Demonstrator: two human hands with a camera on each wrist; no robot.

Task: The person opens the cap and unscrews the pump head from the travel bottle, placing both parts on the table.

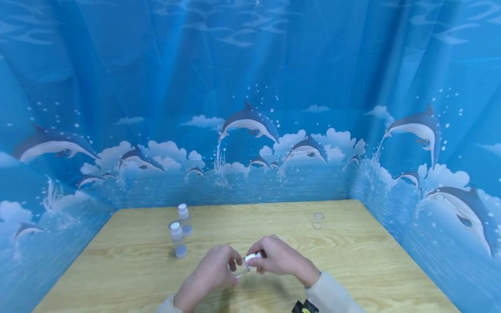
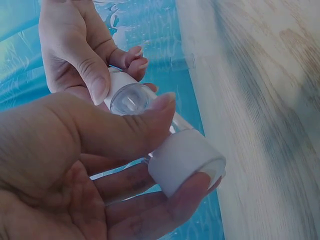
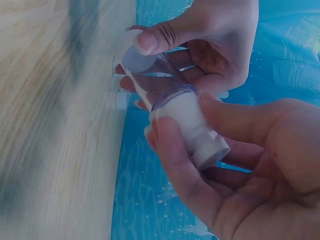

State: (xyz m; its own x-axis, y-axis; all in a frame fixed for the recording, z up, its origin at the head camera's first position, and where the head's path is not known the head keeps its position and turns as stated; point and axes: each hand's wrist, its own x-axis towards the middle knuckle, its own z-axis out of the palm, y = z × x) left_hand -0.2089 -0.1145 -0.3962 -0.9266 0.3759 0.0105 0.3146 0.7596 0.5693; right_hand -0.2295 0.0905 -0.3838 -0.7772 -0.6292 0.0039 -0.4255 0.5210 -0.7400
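Note:
Low over the table, both hands hold a small clear bottle point(image 3: 160, 77) tilted between them. My left hand point(image 1: 214, 266) grips its transparent body, thumb across the side and fingers round the white base point(image 2: 182, 162). At the other end, my right hand point(image 1: 279, 257) pinches the white stepped top point(image 3: 187, 117) between thumb and fingers. That top meets the clear rim of the body, as the right wrist view shows. In the left wrist view the left thumb covers part of the body.
Two similar bottles with white tops stand at the left, a nearer bottle point(image 1: 178, 239) and a farther bottle point(image 1: 184, 217). A clear cup-like cap point(image 1: 318, 221) stands at the back right of the wooden table point(image 1: 129, 278). A blue dolphin-print curtain point(image 1: 313, 100) encloses the table's back and sides.

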